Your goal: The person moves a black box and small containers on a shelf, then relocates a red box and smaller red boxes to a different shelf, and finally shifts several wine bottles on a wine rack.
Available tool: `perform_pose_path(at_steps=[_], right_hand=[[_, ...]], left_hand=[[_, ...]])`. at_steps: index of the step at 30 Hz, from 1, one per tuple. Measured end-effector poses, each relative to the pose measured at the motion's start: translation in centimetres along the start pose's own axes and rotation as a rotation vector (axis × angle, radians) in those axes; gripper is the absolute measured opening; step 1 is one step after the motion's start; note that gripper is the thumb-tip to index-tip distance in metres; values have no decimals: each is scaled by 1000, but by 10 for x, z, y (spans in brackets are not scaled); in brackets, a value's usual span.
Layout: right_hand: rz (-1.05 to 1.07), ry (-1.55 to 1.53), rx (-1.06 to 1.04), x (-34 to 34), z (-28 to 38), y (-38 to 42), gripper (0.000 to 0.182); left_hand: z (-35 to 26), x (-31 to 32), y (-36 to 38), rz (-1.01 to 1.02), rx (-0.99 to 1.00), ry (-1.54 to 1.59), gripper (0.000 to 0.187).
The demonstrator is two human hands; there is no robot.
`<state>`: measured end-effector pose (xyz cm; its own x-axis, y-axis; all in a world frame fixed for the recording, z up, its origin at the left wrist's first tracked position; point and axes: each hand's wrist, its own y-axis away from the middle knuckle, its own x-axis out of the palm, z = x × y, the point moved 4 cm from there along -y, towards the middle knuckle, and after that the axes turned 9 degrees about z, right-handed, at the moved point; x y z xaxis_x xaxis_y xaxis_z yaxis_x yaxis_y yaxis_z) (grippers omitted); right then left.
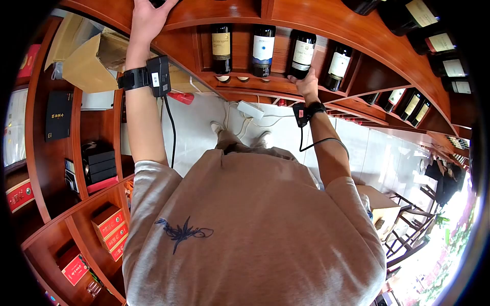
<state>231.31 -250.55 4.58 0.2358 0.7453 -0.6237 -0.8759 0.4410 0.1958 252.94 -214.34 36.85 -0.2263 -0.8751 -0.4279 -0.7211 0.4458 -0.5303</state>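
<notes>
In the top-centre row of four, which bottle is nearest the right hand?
Third bottle from left: the right hand is at its base, while the other three stand apart.

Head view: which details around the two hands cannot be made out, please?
Left hand, head view: fingertips cut off by the top edge, so its grip is unclear.
Bottle at the right hand, head view: fine label print too small.
Cardboard carton, head view: inside partly hidden by its flaps.

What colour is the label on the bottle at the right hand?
The label is off-white with dark print, showing best in the head view.
</notes>
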Motion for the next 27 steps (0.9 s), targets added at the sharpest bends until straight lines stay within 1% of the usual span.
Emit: perform_pose_path(at_steps=[2, 5, 8, 11, 12, 15, 27], right_hand=[[-14, 29, 0, 1, -2, -2, 74], [-27, 44, -4, 3, -4, -2, 74], [-30, 41, 3, 2, -2, -1, 74], [-50, 57, -9, 2, -1, 0, 77], [-55, 69, -8, 2, -2, -1, 77], [-56, 67, -1, 0, -1, 1, 76], [-59, 50, -15, -2, 2, 4, 75]], left_hand=[[1, 0, 0, 1, 1, 24, 76], [-2, 0, 0, -10, 44, -29, 75], [-4, 3, 0, -9, 36, 51, 73], [-1, 2, -1, 0, 35, 2, 70], [-5, -1, 0, 3, -18, -97, 68], [-4, 1, 1, -17, -24, 10, 67], [-1, 2, 0, 11, 28, 74, 66]])
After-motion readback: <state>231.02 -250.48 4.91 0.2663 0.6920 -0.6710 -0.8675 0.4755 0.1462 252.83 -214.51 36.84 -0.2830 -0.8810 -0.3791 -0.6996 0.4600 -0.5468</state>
